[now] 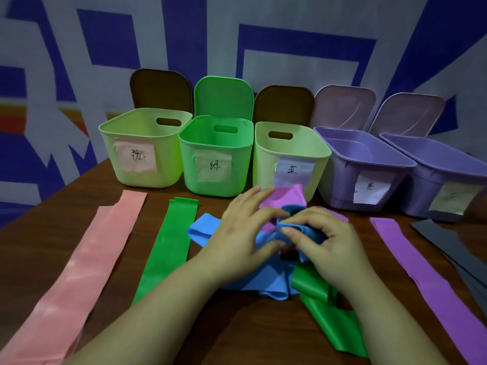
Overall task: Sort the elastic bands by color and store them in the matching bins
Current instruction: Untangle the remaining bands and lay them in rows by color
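Observation:
A tangle of blue band (266, 280), purple band (284, 197) and green band (324, 309) lies in the middle of the table. My right hand (329, 241) pinches a bunched fold of the blue band. My left hand (242, 225) lies on the same heap, fingers spread over the blue and purple bands. Laid out flat are a pink band (87, 262), a green band (171, 243), a purple band (421, 272) and a dark grey band (453, 246). Behind them stand labelled bins: pale green (142, 146), green (213, 154), pale green (287, 151), purple (363, 164) and purple (442, 177).
All bins are open, with their lids propped up behind them against a blue and white patterned wall. The brown wooden table (237, 335) shows between the bands near the front edge.

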### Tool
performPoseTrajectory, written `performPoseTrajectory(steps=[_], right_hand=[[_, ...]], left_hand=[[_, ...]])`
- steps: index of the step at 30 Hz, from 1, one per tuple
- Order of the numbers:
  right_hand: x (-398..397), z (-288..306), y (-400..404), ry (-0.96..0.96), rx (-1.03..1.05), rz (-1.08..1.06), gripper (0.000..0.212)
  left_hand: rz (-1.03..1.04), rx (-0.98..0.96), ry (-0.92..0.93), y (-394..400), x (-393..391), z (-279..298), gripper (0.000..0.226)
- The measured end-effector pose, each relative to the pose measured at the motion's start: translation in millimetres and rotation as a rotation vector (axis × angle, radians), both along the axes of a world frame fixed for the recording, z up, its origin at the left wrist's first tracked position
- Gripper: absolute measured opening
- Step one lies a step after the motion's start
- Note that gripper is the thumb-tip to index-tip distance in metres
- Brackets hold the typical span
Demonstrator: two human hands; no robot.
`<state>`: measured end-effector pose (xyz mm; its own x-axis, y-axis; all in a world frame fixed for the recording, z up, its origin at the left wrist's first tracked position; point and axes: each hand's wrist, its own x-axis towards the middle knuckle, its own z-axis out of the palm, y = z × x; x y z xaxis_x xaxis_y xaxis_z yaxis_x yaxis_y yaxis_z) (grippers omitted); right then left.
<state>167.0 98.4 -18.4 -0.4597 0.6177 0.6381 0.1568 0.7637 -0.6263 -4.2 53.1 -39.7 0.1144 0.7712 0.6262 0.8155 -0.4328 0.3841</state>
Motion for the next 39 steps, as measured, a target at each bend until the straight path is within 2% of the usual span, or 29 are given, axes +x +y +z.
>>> performPoseTrajectory(steps=[3,4,7,10,12,15,16,18,19,22,25,27,29,31,33,36,39], right_hand=[[-3.8,1.9,-7.1,0.052,-0.043,0.058,0.013],[-4.1,3.5,-9.1,0.087,-0.119,0.083,0.006],[-2.9,5.3,-8.0,0.219,-0.355,0.106,0.016],[-4.5,6.4,-4.3,0.284,-0.460,-0.030,0.007],[-5.4,5.5,-1.5,0.345,-0.497,-0.142,0.005],[-9.3,1.0,-0.5,0.480,-0.575,-0.257,0.018],[-12.7,1.7,-4.1,0.497,-0.608,-0.249,0.021],[-19.1,1.4,-11.3,0.451,-0.629,-0.162,0.029],[-20.1,0.2,-13.5,0.405,-0.621,-0.104,0.036],[-20.3,1.2,-19.9,0.236,-0.632,0.047,0.045],[-19.1,-0.1,-20.5,0.159,-0.557,0.062,0.040],[-16.6,-1.0,-16.2,0.167,-0.458,-0.010,0.030],[-11.5,-4.8,-8.4,0.154,-0.407,-0.045,0.033],[-8.6,-7.3,-3.2,0.181,-0.449,0.029,0.039],[-7.5,-7.8,-0.8,0.179,-0.487,0.118,0.032],[-7.9,-10.2,1.5,0.115,-0.517,0.112,0.043],[-6.3,-12.8,5.2,0.057,-0.435,0.035,0.049]], left_hand=[[-0.039,0.031,-0.022,0.7,-1.0,3.3,0.022],[-0.037,0.017,-0.058,0.6,-1.6,4.8,0.020],[-0.051,-0.108,-0.261,-1.6,-0.8,6.7,0.016],[-0.014,-0.107,-0.454,-4.7,3.3,10.3,0.036],[0.000,-0.100,-0.586,-7.6,6.6,13.9,0.026],[-0.143,-0.274,-0.757,-13.9,16.3,18.3,0.007],[-0.184,-0.330,-0.757,-14.8,19.2,18.2,0.020],[-0.255,-0.432,-0.737,-15.1,22.2,16.9,0.048],[-0.267,-0.457,-0.764,-16.5,22.0,19.1,0.049],[-0.293,-0.457,-0.911,-17.8,19.6,25.2,0.027],[-0.224,-0.482,-0.956,-16.9,16.8,28.4,0.016],[-0.163,-0.551,-0.953,-17.0,12.4,31.2,0.011],[-0.188,-0.590,-0.846,-17.7,8.2,31.4,0.014],[-0.262,-0.599,-0.694,-22.8,9.0,34.5,0.016],[-0.292,-0.585,-0.568,-26.0,10.9,36.3,0.026],[-0.192,-0.498,-0.449,-22.5,1.8,34.8,0.026],[-0.042,-0.293,-0.383,-19.2,-11.8,33.3,0.028]])
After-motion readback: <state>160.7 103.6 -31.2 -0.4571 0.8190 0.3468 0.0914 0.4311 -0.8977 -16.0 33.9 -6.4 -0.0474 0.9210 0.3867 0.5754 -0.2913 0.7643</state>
